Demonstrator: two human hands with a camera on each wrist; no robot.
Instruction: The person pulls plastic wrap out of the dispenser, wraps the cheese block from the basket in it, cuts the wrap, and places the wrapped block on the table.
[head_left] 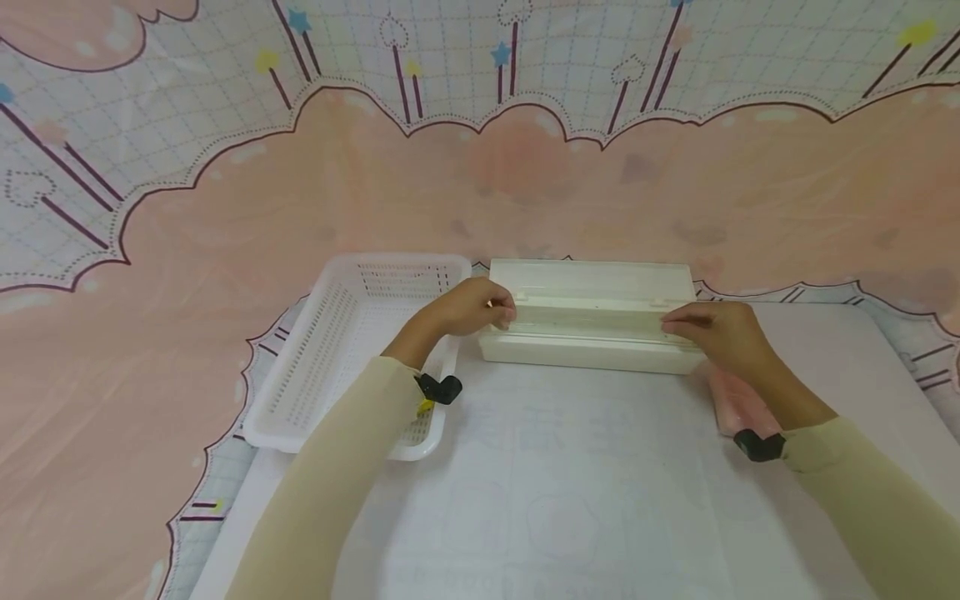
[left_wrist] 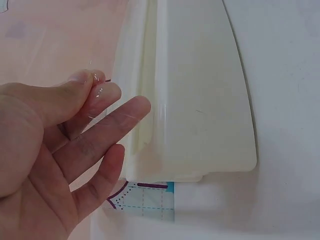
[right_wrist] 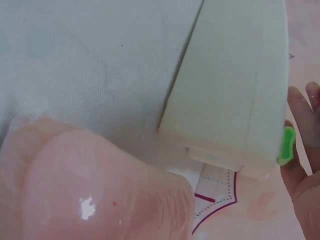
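A long white cling film dispenser (head_left: 592, 354) lies on the table with its lid (head_left: 592, 279) raised at the back. My left hand (head_left: 480, 307) is at its left end, thumb and index finger pinching thin clear plastic film (left_wrist: 99, 91) that glints at the fingertips, the other fingers loosely bent. At the right end my right hand (head_left: 712, 329) brings thumb and index together over the front rim, pinching at the film. In the right wrist view that hand is partly cut off, beside a small green piece (right_wrist: 286, 146) at the dispenser's edge.
Left of the dispenser stands a white perforated basket (head_left: 288, 383), with a small yellow thing (head_left: 425, 407) inside, partly behind my left wrist. A pink glossy package (head_left: 735, 402) lies under my right wrist. A white sheet (head_left: 562, 492) covers the table; patterned cloth (head_left: 525, 183) hangs behind.
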